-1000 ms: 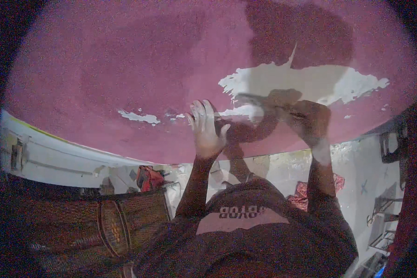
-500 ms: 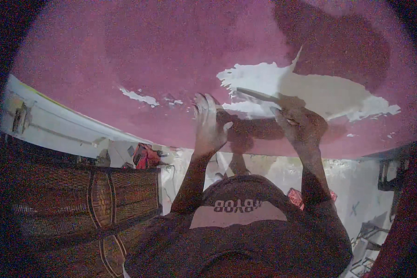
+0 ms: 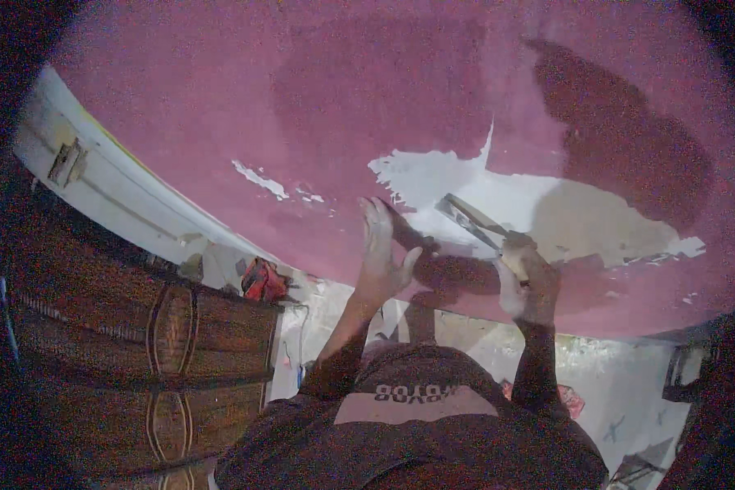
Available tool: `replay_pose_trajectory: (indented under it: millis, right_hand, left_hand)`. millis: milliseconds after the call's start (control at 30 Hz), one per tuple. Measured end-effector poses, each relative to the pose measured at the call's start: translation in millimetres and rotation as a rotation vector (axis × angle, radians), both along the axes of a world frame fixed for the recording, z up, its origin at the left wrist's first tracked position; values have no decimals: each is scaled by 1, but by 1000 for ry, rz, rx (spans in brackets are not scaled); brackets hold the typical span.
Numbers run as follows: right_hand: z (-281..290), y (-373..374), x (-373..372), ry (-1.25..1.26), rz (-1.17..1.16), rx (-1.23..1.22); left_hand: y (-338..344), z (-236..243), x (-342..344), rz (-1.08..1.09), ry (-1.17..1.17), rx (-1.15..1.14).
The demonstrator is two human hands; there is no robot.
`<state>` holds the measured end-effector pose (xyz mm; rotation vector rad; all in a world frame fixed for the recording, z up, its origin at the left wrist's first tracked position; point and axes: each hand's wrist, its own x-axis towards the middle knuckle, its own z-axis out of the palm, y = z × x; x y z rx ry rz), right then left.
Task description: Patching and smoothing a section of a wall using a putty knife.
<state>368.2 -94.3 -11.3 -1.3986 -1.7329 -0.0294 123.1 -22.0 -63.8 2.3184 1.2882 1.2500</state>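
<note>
A pink-painted wall (image 3: 359,98) fills the upper view, with a ragged white patch (image 3: 441,171) where the pink coat is gone. My right hand (image 3: 531,282) is closed around the handle of a scraper (image 3: 471,220). Its flat metal blade points up and to the left over the lower part of the patch; whether its edge touches the surface I cannot tell. Left of the patch, my left hand (image 3: 386,255) lies against the pink wall with fingers stretched and thumb apart, holding nothing. Smaller white chipped spots (image 3: 261,180) show farther left.
Dark brown panelled woodwork (image 3: 171,343) stands at lower left. A red bundle (image 3: 263,280) lies beyond its top edge. The wall's pale side edge (image 3: 131,192) curves along the left. Dark shadows fall across the wall at right. A pale floor (image 3: 629,384) shows at lower right.
The view has shifted and tilted, so the wall and patch sit lower. The scraper blade has turned to a steeper slant, showing more of its flat face. My left hand stays beside the patch.
</note>
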Motion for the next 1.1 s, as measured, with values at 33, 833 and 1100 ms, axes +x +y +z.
replay_pose_trajectory:
  millis: [33, 833, 1100]
  right_hand:
    - [-9, 0, 1, 15, 30, -18]
    - [-9, 5, -32, 220, 87, -220]
    - [11, 0, -43, 202, 177, -144]
  left_hand:
    - [-4, 1, 5, 14, 2, -8]
    - [-26, -7, 10, 33, -103, -71]
    - [-26, -6, 15, 22, -161, -65]
